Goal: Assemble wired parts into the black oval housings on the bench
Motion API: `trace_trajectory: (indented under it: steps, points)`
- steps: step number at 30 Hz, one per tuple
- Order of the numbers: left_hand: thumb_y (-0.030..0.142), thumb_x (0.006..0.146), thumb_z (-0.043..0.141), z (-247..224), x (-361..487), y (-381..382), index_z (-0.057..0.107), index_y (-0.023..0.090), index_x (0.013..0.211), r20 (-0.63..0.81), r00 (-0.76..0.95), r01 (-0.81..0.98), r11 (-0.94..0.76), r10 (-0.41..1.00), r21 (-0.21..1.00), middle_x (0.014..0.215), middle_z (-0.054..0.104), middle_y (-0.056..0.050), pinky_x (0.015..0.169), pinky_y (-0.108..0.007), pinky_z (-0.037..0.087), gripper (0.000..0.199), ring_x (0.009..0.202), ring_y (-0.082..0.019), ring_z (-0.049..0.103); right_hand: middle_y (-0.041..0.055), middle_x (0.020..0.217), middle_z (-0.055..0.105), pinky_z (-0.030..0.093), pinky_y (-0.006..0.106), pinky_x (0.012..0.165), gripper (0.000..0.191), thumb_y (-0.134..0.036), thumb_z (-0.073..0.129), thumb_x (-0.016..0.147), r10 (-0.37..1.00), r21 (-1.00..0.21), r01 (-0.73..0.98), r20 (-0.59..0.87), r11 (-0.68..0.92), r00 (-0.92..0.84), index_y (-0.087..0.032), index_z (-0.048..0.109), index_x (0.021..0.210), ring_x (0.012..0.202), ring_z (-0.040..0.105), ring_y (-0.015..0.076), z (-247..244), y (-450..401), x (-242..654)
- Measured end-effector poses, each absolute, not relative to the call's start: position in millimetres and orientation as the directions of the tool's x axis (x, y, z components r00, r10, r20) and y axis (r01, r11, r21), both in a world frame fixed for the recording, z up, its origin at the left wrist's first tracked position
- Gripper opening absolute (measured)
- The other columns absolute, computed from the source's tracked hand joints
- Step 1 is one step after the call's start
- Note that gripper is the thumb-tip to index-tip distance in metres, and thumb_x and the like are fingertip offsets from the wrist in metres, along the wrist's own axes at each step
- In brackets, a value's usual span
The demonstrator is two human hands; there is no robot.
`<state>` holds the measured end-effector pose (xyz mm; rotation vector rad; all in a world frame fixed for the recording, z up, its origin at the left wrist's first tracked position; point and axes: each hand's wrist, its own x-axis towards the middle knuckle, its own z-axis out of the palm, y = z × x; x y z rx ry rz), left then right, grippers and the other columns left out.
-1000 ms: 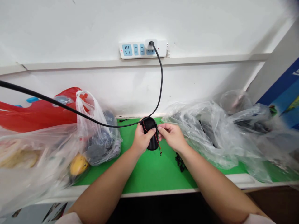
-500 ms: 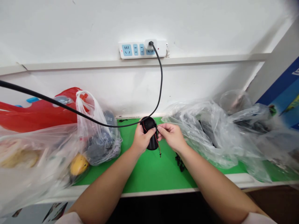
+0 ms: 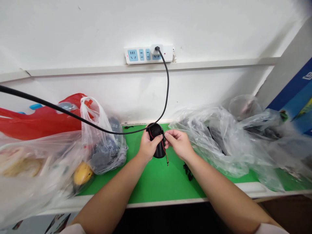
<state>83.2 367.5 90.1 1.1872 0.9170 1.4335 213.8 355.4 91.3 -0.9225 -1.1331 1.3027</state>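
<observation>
A black, rounded plastic housing (image 3: 159, 151) is held over the green work surface. My left hand (image 3: 148, 144) wraps round its left side, the thumb lying across its front. Thin red and dark wires (image 3: 166, 154) run over the housing and hang below it, ending in a small connector. My right hand (image 3: 178, 141) pinches at the housing's right edge, against a small dark part there. Whatever sits between those fingertips is too small to name. The inner side of the housing is partly covered by my left thumb.
A black cable (image 3: 168, 85) drops from a wall power strip (image 3: 148, 54) and crosses in front of the housing. Clear bags (image 3: 226, 136) lie right, a white bag (image 3: 104, 146) and red bag (image 3: 48, 122) left. Small black parts (image 3: 188, 172) lie beside my right forearm.
Both hands keep their hold on the housing with barely any movement. The whole view has shifted slightly, so everything sits a little lower.
</observation>
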Motion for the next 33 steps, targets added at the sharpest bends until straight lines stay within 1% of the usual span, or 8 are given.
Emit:
trace_trajectory:
  steps: [11, 17, 20, 22, 24, 28, 30, 33]
  points:
    - [0.024, 0.068, 0.069, 84.3, 83.1, 368.6, 0.047, 0.020, 0.111, 0.240, 0.006, -0.192, -0.234, 0.971, 0.953, 0.087, 0.057, 0.000, 0.064, -0.029, 0.050, 0.048, 0.067, -0.011, 0.057, -0.0015, 0.057, 0.056, 0.045, 0.019, 0.045, 0.041, -0.048, 0.069, 0.070, 0.992, -0.966, -0.242, 0.111, 0.093, -0.061, -0.011, 0.060, 0.085, 0.044, 0.052, 0.0071, 87.3, 356.3, 213.8]
    - [0.022, 0.068, 0.067, 86.2, 81.8, 367.6, 0.050, 0.018, 0.108, 0.346, -0.043, -0.006, -0.347, 0.937, 0.938, 0.089, 0.057, -0.002, 0.072, -0.029, 0.048, 0.043, 0.079, -0.014, 0.057, -0.0012, 0.056, 0.056, 0.046, 0.021, 0.045, 0.046, -0.050, 0.072, 0.065, 0.996, -0.966, -0.253, 0.066, 0.048, -0.062, -0.011, 0.060, 0.085, 0.044, 0.053, 0.0087, 88.4, 355.5, 213.3]
    - [0.022, 0.069, 0.067, 87.6, 81.3, 365.9, 0.048, 0.019, 0.114, 0.345, -0.034, -0.011, -0.346, 0.938, 0.938, 0.088, 0.056, -0.001, 0.068, -0.028, 0.048, 0.049, 0.074, -0.013, 0.056, -0.0014, 0.055, 0.055, 0.045, 0.021, 0.046, 0.045, -0.051, 0.070, 0.067, 0.994, -0.968, -0.247, 0.073, 0.050, -0.085, -0.011, 0.061, 0.086, 0.044, 0.052, 0.0085, 88.5, 354.5, 212.3]
    - [0.024, 0.072, 0.065, 87.6, 81.4, 365.4, 0.041, 0.024, 0.123, 0.303, 0.002, -0.084, -0.302, 0.953, 0.950, 0.086, 0.055, 0.001, 0.062, -0.027, 0.048, 0.057, 0.065, -0.011, 0.055, -0.0017, 0.053, 0.053, 0.042, 0.021, 0.046, 0.043, -0.053, 0.065, 0.073, 0.990, -0.980, -0.175, 0.108, 0.090, -0.094, -0.012, 0.061, 0.085, 0.044, 0.050, 0.0082, 88.6, 353.2, 211.2]
    - [0.024, 0.073, 0.065, 87.3, 81.6, 366.2, 0.037, 0.027, 0.128, 0.292, 0.009, -0.122, -0.289, 0.956, 0.950, 0.088, 0.055, 0.001, 0.062, -0.026, 0.049, 0.062, 0.065, -0.011, 0.056, -0.0012, 0.053, 0.050, 0.039, 0.020, 0.046, 0.040, -0.053, 0.055, 0.081, 0.980, -0.984, -0.025, 0.177, 0.175, -0.086, -0.013, 0.059, 0.077, 0.045, 0.047, 0.0079, 89.3, 351.4, 209.9]
    - [0.020, 0.067, 0.068, 88.1, 81.1, 370.0, 0.049, 0.021, 0.118, 0.355, -0.072, -0.034, -0.358, 0.932, 0.933, 0.100, 0.057, -0.003, 0.079, -0.028, 0.048, 0.054, 0.087, -0.015, 0.057, 0.0018, 0.061, 0.049, 0.039, 0.021, 0.056, 0.043, -0.043, 0.039, 0.092, 0.917, -0.866, 0.306, 0.387, 0.396, -0.093, -0.014, 0.052, 0.064, 0.058, 0.048, 0.0086, 92.1, 347.5, 207.6]
    - [0.020, 0.067, 0.068, 89.6, 80.4, 371.0, 0.051, 0.020, 0.114, 0.368, -0.071, -0.017, -0.370, 0.927, 0.929, 0.101, 0.058, -0.004, 0.082, -0.030, 0.046, 0.050, 0.090, -0.017, 0.057, 0.0035, 0.070, 0.053, 0.041, 0.022, 0.064, 0.037, -0.037, 0.036, 0.093, 0.876, -0.791, 0.382, 0.461, 0.477, -0.140, -0.014, 0.057, 0.073, 0.068, 0.051, 0.0104, 92.6, 345.8, 207.0]
    - [0.020, 0.067, 0.066, 91.9, 79.1, 370.5, 0.051, 0.019, 0.113, 0.390, -0.064, -0.009, -0.391, 0.919, 0.920, 0.100, 0.058, -0.004, 0.084, -0.030, 0.045, 0.048, 0.091, -0.017, 0.056, 0.0063, 0.085, 0.058, 0.042, 0.025, 0.074, 0.031, -0.031, 0.034, 0.093, 0.844, -0.729, 0.432, 0.500, 0.531, -0.193, -0.016, 0.061, 0.100, 0.080, 0.053, 0.0131, 91.3, 343.3, 206.5]
